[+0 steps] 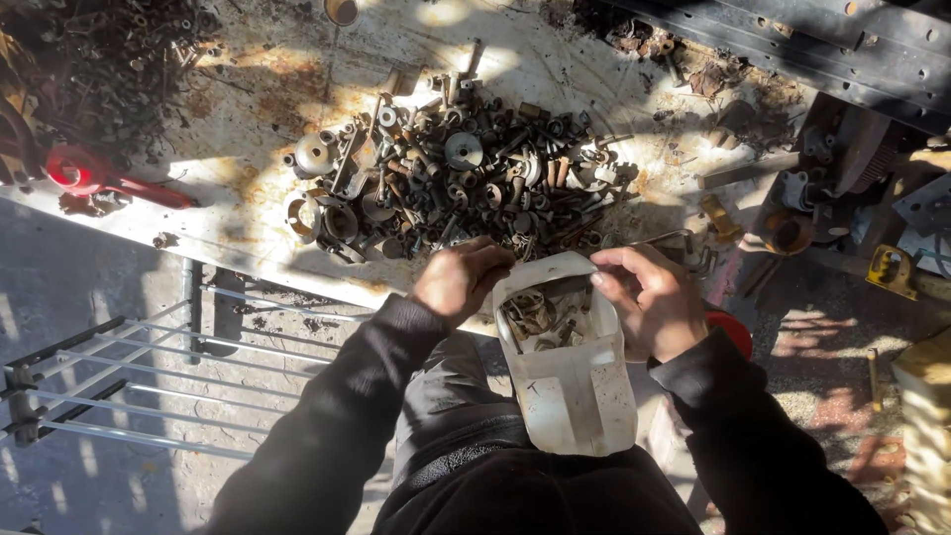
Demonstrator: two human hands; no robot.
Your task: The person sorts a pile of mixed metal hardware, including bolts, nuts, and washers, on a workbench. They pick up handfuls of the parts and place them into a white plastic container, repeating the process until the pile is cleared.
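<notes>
The right hand [654, 302] is gripping the white cut-open plastic jug [570, 381] by its far rim — the left hand [458, 279], fingers curled, is touching the near edge of the rusty bolt pile [456, 178]; whether it holds anything is hidden.

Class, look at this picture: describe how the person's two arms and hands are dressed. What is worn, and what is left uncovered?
Both arms are covered by long black sleeves of a soft, slightly creased fabric, ending at the wrists. The left hand and right hand are bare: no gloves, and no rings, watch or bracelets can be seen.

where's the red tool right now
In the head view, the red tool lies at the far left of the rusty table, well left of the pile of bolts and both hands.
</notes>
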